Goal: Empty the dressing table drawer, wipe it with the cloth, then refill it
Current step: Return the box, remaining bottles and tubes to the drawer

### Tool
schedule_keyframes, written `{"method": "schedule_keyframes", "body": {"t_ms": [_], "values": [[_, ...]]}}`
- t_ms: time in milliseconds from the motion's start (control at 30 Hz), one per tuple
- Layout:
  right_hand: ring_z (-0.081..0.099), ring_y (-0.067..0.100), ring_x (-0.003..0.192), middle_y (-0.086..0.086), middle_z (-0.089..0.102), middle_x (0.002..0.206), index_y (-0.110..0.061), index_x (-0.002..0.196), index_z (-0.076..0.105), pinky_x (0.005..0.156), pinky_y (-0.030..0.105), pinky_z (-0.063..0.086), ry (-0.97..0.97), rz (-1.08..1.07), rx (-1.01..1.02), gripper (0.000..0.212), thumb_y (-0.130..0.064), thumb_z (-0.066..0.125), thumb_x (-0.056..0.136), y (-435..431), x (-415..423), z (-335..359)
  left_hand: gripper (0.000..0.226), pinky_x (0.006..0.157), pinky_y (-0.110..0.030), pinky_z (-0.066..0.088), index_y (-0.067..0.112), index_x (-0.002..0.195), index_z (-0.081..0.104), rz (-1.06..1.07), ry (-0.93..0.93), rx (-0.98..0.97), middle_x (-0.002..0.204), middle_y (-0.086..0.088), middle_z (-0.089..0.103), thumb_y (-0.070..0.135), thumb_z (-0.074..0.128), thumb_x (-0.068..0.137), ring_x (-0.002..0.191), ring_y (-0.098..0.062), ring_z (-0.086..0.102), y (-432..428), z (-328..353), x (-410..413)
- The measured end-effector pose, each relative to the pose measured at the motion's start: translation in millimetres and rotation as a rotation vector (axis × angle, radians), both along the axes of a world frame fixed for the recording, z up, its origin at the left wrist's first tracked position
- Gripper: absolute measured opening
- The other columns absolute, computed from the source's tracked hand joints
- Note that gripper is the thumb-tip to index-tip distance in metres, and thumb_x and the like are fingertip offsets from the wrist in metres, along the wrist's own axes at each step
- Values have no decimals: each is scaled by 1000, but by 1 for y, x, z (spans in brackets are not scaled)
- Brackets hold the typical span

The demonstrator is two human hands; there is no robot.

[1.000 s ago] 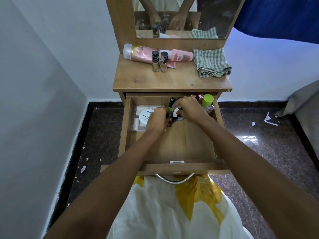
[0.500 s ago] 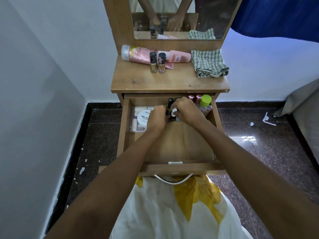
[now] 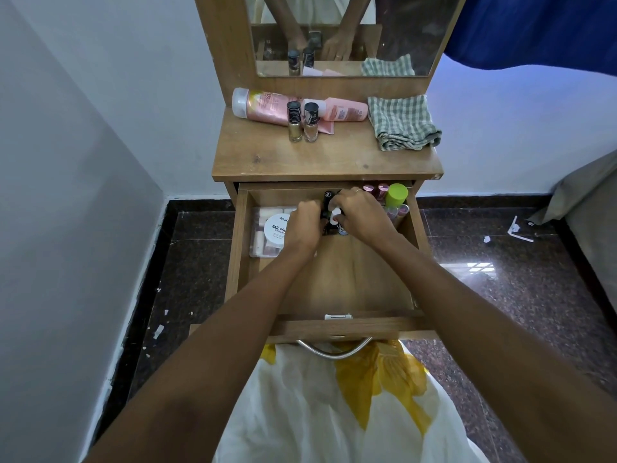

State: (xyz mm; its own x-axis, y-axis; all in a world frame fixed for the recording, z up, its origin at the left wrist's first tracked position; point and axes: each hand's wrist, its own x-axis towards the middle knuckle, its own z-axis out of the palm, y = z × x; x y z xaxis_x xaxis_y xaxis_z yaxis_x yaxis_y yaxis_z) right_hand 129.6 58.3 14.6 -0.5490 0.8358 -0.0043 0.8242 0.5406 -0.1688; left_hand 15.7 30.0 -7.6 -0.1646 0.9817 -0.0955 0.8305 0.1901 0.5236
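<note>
Nearest the viewer, the drawer (image 3: 350, 282) is standing pulled well out by its metal handle (image 3: 334, 351), so that its whole floor is lying open to reach. The front half is showing bare wood, which suggests the emptying is partly done. Midway in, the left hand (image 3: 302, 225) and the right hand (image 3: 360, 215) are meeting knuckles-up over a cluster of small bottles (image 3: 329, 212). The fingers of both are curling down and closing on them, apparently to lift several at once, though which bottle each hand is gripping cannot be told. Beside the left hand, a clear box (image 3: 267, 230) with a round white label is lying against the drawer's left wall. In the back right corner, a green-capped bottle (image 3: 396, 194) and some pink-topped tubes (image 3: 375, 188) are waiting. Beyond, on the tabletop (image 3: 317, 158), two nail polish bottles (image 3: 302, 123) are standing upright before two pink bottles (image 3: 260, 106) lying on their sides, probably unloaded stock. The checked cloth (image 3: 404, 123) is sitting folded at the right, kept handy for wiping. Farthest, the mirror (image 3: 350, 15) is reflecting the hands.
</note>
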Motion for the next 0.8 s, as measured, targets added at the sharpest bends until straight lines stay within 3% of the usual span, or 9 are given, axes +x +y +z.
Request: {"method": "schedule_keyframes", "body": {"t_ms": [233, 533, 800], "values": [[50, 30, 114, 14, 63, 117, -5, 114, 62, 92, 39, 43, 140, -75, -134, 32, 0, 57, 83, 11, 11, 9, 18, 67, -39, 48, -2, 100, 59, 24, -28, 16, 96, -19, 65, -4, 52, 83, 86, -35, 64, -5, 2, -4], [50, 29, 112, 10, 63, 119, -13, 116, 63, 86, 37, 39, -127, 23, -20, 31, -10, 56, 86, 9, 19, 12, 29, 76, -38, 47, 10, 113, 60, -32, -32, 82, 115, -12, 62, 9, 57, 84, 102, -32, 60, -9, 15, 1], [51, 31, 108, 13, 62, 117, -11, 116, 62, 85, 38, 39, -141, 24, 37, 32, -5, 51, 86, 6, 16, 12, 25, 71, -35, 43, 9, 109, 62, -54, 33, 104, 111, -13, 60, 5, 53, 86, 98, -33, 59, -10, 17, 6]]}}
